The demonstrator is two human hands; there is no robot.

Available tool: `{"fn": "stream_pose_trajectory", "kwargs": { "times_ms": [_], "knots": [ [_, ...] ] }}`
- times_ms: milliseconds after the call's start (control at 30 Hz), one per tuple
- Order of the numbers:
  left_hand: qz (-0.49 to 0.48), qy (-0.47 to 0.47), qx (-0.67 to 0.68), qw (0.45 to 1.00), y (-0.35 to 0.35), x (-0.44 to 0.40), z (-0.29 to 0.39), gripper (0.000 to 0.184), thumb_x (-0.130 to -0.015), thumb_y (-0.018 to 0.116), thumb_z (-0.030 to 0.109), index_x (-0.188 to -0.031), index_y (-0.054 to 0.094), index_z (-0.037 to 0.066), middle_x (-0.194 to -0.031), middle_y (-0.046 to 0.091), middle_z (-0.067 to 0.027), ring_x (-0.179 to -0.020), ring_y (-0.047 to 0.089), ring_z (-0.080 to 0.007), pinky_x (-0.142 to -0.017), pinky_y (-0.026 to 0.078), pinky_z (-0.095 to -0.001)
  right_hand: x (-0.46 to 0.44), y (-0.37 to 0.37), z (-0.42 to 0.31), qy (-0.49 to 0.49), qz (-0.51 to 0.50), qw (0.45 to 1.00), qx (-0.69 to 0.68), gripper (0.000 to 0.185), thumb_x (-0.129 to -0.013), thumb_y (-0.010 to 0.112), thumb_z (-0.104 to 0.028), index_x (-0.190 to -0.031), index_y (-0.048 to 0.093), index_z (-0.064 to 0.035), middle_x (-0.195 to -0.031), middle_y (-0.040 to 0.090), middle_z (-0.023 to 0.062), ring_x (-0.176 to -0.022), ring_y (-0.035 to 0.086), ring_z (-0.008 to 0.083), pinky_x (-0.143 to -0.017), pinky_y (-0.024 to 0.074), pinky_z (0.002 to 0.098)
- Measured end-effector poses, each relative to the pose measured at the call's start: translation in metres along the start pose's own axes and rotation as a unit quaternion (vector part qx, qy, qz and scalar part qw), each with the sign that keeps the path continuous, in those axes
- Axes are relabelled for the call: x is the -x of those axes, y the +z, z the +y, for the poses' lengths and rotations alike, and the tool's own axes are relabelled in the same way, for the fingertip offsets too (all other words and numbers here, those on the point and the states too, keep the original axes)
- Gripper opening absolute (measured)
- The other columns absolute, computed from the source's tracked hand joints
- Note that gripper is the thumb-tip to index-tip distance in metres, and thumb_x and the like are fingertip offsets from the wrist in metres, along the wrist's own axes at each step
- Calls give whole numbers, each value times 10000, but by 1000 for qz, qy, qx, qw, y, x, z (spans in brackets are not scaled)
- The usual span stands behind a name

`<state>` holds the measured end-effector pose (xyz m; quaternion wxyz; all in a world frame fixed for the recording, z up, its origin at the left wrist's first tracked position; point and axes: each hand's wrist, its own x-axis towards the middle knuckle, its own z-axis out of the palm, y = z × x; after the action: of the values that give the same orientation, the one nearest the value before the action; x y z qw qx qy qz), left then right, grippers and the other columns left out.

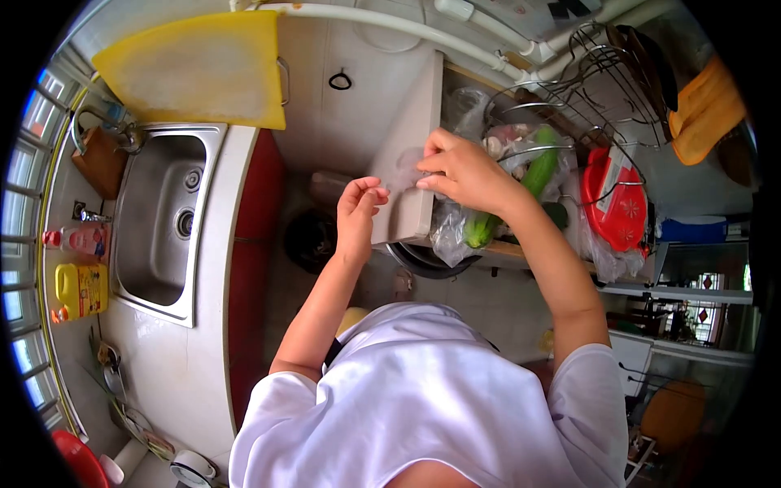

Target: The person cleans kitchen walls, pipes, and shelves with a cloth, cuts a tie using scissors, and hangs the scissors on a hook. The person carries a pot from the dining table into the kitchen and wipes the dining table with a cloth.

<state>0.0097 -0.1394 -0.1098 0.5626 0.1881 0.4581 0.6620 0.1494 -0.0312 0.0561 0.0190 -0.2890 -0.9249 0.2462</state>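
Observation:
My right hand (455, 172) pinches the edge of a thin clear plastic film (404, 168) above the open drawer's pale front panel (419, 142). To its left, my left hand (358, 213) is raised with fingers curled beside the film's other side; whether it grips the film is too faint to tell. Right of the panel, the drawer holds a long green cucumber (540, 167), another green vegetable (480, 231) and clear plastic bags (452, 232). My right forearm hides part of the drawer.
A steel sink (159, 220) is at the left, with a yellow bottle (81, 291) beside it. A yellow-edged board (195, 69) stands at the upper left. A wire rack (606, 77) and a red plastic item (614, 199) are at the right.

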Motion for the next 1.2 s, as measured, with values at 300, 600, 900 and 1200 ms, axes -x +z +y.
{"fn": "stream_pose_trajectory", "kwargs": {
  "times_ms": [300,600,900,1200],
  "knots": [
    [-28,201,-7,979,26,28,19,112,-958,502,37,-1058,547,14,-911,603,-31,-856,550,-95,-838,446,-242,64,-36,9,-67,322,813,-480,414,-899,622,-91,-1284,507,9,-1248,547,77,-1059,547,135,-938,438,289],
    [-152,512,-522,665,73,86,55,644,-600,837,249,-1184,599,120,-1213,532,-133,-1107,491,-327,-914,415,-453,183,-34,36,64,508,784,-350,251,-896,594,-67,-1128,638,21,-1126,610,55,-1009,559,122,-899,419,251],
    [-206,487,-701,478,118,57,83,291,-706,695,171,-994,700,211,-1057,621,-2,-979,596,-222,-870,472,-380,228,48,79,101,361,926,-40,287,-832,683,-157,-1086,669,-25,-956,583,110,-876,579,254,-759,464,343],
    [-104,458,-590,657,101,8,73,404,-711,653,-15,-1055,696,193,-1190,590,-30,-1048,556,-304,-884,482,-399,174,89,47,24,383,921,59,332,-759,716,-118,-1075,629,-63,-1002,527,81,-943,522,274,-842,429,403]
  ]
}}
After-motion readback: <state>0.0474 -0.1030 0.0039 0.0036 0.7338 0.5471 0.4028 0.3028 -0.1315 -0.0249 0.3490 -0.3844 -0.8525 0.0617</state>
